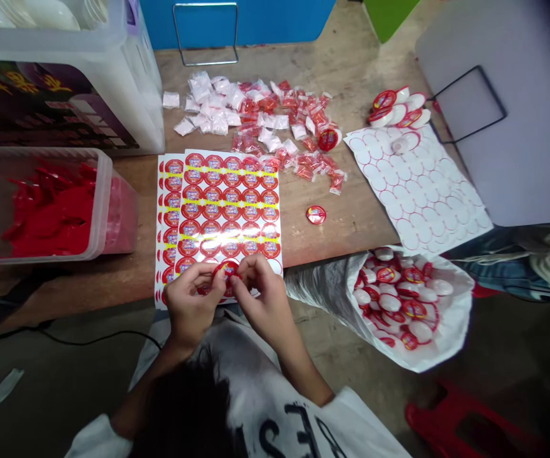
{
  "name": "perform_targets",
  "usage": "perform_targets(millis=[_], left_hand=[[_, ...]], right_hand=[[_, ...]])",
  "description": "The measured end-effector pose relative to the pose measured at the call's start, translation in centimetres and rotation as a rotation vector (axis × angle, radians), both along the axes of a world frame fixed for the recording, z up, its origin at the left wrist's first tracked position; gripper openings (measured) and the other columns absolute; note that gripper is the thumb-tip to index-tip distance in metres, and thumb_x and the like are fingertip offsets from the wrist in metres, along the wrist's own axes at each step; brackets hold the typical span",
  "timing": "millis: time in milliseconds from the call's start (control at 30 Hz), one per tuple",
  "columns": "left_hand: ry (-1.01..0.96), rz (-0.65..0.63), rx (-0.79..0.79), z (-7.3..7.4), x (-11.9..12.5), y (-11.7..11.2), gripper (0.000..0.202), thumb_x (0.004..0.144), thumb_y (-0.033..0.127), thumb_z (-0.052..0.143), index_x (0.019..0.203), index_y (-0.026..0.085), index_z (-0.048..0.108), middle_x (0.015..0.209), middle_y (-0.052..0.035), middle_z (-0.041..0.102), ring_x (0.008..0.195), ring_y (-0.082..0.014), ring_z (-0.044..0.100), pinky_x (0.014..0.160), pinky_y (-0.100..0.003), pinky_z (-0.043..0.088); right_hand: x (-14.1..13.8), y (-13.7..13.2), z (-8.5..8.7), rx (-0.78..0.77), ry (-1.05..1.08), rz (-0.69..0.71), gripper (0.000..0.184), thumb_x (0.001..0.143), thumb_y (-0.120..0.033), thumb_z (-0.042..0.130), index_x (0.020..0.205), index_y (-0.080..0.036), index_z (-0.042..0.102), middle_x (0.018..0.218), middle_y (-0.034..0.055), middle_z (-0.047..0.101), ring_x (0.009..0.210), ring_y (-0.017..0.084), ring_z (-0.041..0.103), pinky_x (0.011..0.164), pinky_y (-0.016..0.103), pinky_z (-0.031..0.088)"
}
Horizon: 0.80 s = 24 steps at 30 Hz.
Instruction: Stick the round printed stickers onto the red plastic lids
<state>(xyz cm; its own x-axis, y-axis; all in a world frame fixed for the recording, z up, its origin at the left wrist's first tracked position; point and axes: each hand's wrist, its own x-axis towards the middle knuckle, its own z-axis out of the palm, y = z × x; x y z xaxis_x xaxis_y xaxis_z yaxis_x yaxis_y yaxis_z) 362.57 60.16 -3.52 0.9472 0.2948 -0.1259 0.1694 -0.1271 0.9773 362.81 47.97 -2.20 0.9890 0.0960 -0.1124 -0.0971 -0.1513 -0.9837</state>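
Between my two hands I hold a small round red case with a printed label on its face, low over the front of the sticker sheets. My left hand pinches its left side with thumb and fingers. On the other side, my right hand has its thumb and fingertips on the label's edge. Beneath lies a stack of sheets of round red stickers, overlapping one another. A finished-looking labelled case lies alone on the table to the right of the sheets.
Small white and red sachets are heaped at the back. Left stand a clear tub of red plastic pieces and a large white bin. Right are used sticker sheets, a pile of cases and a white sack of cases.
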Motion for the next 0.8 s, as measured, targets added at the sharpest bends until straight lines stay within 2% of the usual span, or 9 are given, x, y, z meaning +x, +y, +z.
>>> perform_targets(millis=[133, 267, 400, 500, 567, 633, 700, 800], left_hand=[[-0.024, 0.021, -0.068, 0.3, 0.0, -0.2, 0.008, 0.07, 0.021, 0.069, 0.072, 0.016, 0.064, 0.063, 0.0009, 0.068, 0.057, -0.0102, 0.066, 0.052, -0.014, 0.051], [-0.029, 0.02, -0.112, 0.2, 0.0, -0.2, 0.008, 0.071, 0.022, 0.07, 0.074, 0.016, 0.065, 0.065, 0.0004, 0.069, 0.058, -0.0105, 0.066, 0.052, -0.014, 0.052], [0.027, -0.01, -0.166, -0.2, 0.2, 0.0, 0.014, 0.07, 0.025, 0.073, 0.076, 0.015, 0.066, 0.069, -0.0018, 0.071, 0.061, -0.0125, 0.068, 0.055, -0.016, 0.054], [0.078, -0.044, -0.23, -0.9, 0.5, 0.3, 0.02, 0.069, 0.029, 0.075, 0.08, 0.014, 0.067, 0.075, -0.0036, 0.072, 0.068, -0.0136, 0.07, 0.061, -0.017, 0.055], [0.075, -0.066, -0.263, -1.2, 0.5, 0.4, 0.022, 0.072, 0.031, 0.074, 0.083, 0.014, 0.067, 0.076, -0.0037, 0.072, 0.07, -0.0134, 0.069, 0.064, -0.017, 0.055], [0.06, -0.093, -0.279, -1.2, 0.5, 0.6, 0.022, 0.075, 0.033, 0.072, 0.085, 0.015, 0.066, 0.076, -0.0029, 0.072, 0.069, -0.0133, 0.069, 0.064, -0.018, 0.055], [0.052, -0.159, -0.235, -0.9, 0.4, 0.8, 0.02, 0.078, 0.034, 0.069, 0.087, 0.016, 0.066, 0.078, -0.0025, 0.072, 0.071, -0.0138, 0.069, 0.065, -0.019, 0.055], [0.008, -0.267, 0.016, -0.4, 0.5, 1.5, 0.018, 0.084, 0.032, 0.062, 0.09, 0.017, 0.07, 0.089, -0.0042, 0.073, 0.083, -0.0157, 0.068, 0.074, -0.023, 0.054]], right_hand=[[0.0, 0.0, 0.5, 0.045, -0.015, -0.006, 0.014, 0.082, -0.019, 0.052, 0.076, -0.023, 0.04, 0.059, -0.0087, 0.039, 0.051, 0.009, 0.038, 0.048, 0.022, 0.029], [-0.1, 0.2, 0.8, 0.029, -0.022, -0.018, 0.015, 0.082, -0.018, 0.051, 0.075, -0.023, 0.039, 0.059, -0.0086, 0.037, 0.051, 0.009, 0.037, 0.049, 0.022, 0.029], [-0.3, 0.3, 0.5, -0.001, -0.012, -0.068, 0.013, 0.083, -0.02, 0.052, 0.082, -0.023, 0.04, 0.06, -0.0089, 0.042, 0.051, 0.009, 0.041, 0.049, 0.022, 0.03], [-0.1, -0.2, 0.0, -0.01, 0.041, -0.098, 0.019, 0.082, -0.023, 0.056, 0.093, -0.023, 0.041, 0.055, -0.0117, 0.04, 0.047, 0.009, 0.04, 0.047, 0.021, 0.03], [0.2, -0.7, -0.3, 0.001, 0.102, -0.059, 0.021, 0.081, -0.028, 0.059, 0.094, -0.022, 0.044, 0.051, -0.0126, 0.039, 0.045, 0.008, 0.038, 0.047, 0.021, 0.028], [0.6, -1.2, -0.5, 0.049, 0.154, 0.0, 0.018, 0.08, -0.033, 0.062, 0.087, -0.02, 0.051, 0.051, -0.0105, 0.042, 0.046, 0.008, 0.038, 0.047, 0.022, 0.029], [0.9, -1.8, -0.7, 0.116, 0.176, 0.009, 0.02, 0.077, -0.036, 0.066, 0.078, -0.018, 0.056, 0.054, -0.0075, 0.047, 0.048, 0.008, 0.041, 0.047, 0.022, 0.032], [1.6, -3.4, -1.3, 0.146, 0.187, -0.132, 0.026, 0.071, -0.04, 0.07, 0.078, -0.017, 0.06, 0.056, -0.0054, 0.053, 0.047, 0.008, 0.044, 0.045, 0.022, 0.033]])
